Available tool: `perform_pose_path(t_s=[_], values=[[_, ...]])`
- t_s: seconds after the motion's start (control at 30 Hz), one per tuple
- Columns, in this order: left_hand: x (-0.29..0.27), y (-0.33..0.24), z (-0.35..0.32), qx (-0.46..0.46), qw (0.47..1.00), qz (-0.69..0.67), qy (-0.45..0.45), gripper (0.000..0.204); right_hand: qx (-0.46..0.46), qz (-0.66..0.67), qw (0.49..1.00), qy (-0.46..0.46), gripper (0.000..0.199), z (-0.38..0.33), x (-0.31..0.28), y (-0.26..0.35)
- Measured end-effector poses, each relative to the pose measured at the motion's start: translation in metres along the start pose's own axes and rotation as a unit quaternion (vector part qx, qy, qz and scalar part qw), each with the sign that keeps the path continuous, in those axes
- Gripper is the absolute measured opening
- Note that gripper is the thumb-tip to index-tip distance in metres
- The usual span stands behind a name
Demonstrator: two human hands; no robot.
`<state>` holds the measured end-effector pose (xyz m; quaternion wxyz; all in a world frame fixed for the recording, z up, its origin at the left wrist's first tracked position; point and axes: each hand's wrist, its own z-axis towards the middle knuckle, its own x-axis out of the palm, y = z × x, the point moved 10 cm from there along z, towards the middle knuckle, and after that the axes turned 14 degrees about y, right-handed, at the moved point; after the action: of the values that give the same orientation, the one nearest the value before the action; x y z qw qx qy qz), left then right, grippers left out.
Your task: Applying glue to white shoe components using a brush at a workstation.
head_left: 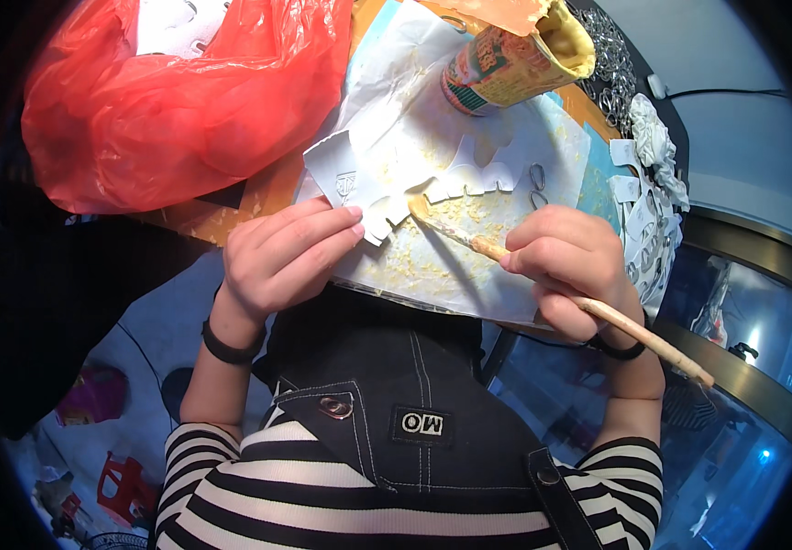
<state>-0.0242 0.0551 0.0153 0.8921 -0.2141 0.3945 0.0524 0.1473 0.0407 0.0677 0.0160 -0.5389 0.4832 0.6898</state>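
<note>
My left hand (290,252) pinches the near edge of a white flat piece (330,167) with an embossed emblem and a notched edge, held against the work sheet. In my right hand (572,266) is a brush (487,247) with a long wooden handle. Its yellowish bristles touch the notched edge, just right of my left fingertips. More white scalloped tabs (474,179) run to the right beyond the brush; whether they belong to the same piece I cannot tell. Yellow smears and crumbs cover the white sheet (414,266) underneath.
A can (497,73) with yellow residue round its mouth stands tilted in view at the far side. Two small metal rings (537,183) lie near it. A red plastic bag (176,128) fills the far left. Metal rings (602,55) and white cut pieces (643,220) sit at the right.
</note>
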Motion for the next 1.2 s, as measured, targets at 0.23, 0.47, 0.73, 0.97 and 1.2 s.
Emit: perform_pose_path(t_s=[0.23, 0.47, 0.73, 0.97, 1.2], values=[[-0.001, 0.001, 0.000, 0.001, 1.000, -0.002, -0.002, 0.017, 0.030, 0.041, 0.998, -0.047, 0.024, -0.010, -0.029, 0.002], [-0.002, 0.001, -0.001, 0.005, 1.000, -0.001, -0.006, 0.019, -0.004, -0.066, 0.997, -0.035, 0.026, -0.005, -0.013, 0.004], [-0.001, 0.001, -0.002, 0.003, 1.000, -0.001, -0.005, 0.019, 0.027, 0.007, 1.000, -0.002, 0.026, -0.012, -0.025, 0.004], [-0.002, -0.001, 0.001, 0.003, 1.000, 0.003, -0.008, 0.019, 0.063, -0.099, 0.992, -0.054, 0.025, -0.021, -0.029, -0.005], [0.000, 0.001, 0.001, 0.001, 1.000, 0.004, -0.006, 0.019, 0.031, -0.087, 0.995, -0.042, 0.025, -0.017, -0.013, -0.006]])
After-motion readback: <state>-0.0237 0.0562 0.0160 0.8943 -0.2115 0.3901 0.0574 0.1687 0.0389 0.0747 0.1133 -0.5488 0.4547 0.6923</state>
